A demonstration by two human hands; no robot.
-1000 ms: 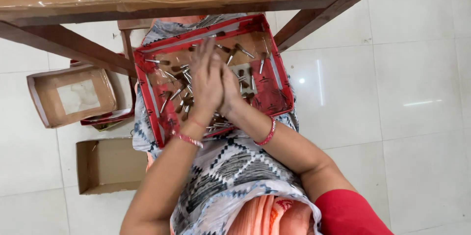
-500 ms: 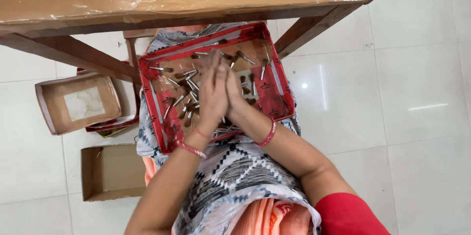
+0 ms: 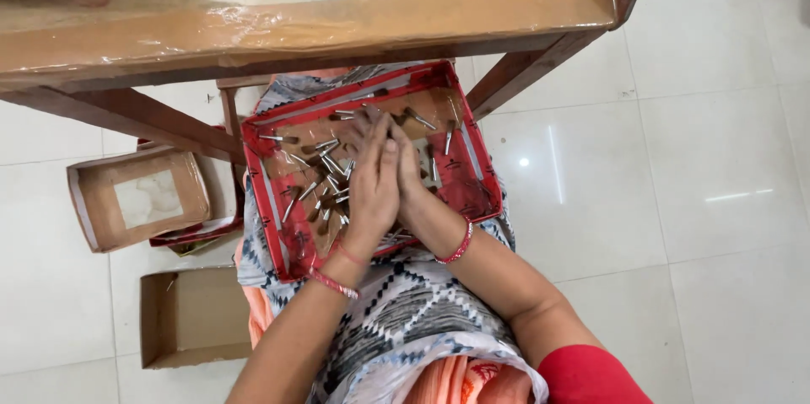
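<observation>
A red-rimmed shallow tray [image 3: 477, 169] rests on the person's lap, just under the front edge of the wooden bench [image 3: 321, 29], which keeps its contents close beneath both hands. Scattered over its brown floor lie many small metal pins [image 3: 325, 169], some loose, some crossing each other. The left hand [image 3: 374, 189] and the right hand [image 3: 407, 175] are pressed together side by side over the middle of the tray, fingers extended toward the far rim, palms facing inward; they look closed against each other as if gathering pins between them, though whether any pin sits in either grip cannot be told because the hands hide it. On the tiled floor to the left, well apart from the tray, sit an open cardboard box [image 3: 192, 317] and a windowed box lid [image 3: 137, 198].
</observation>
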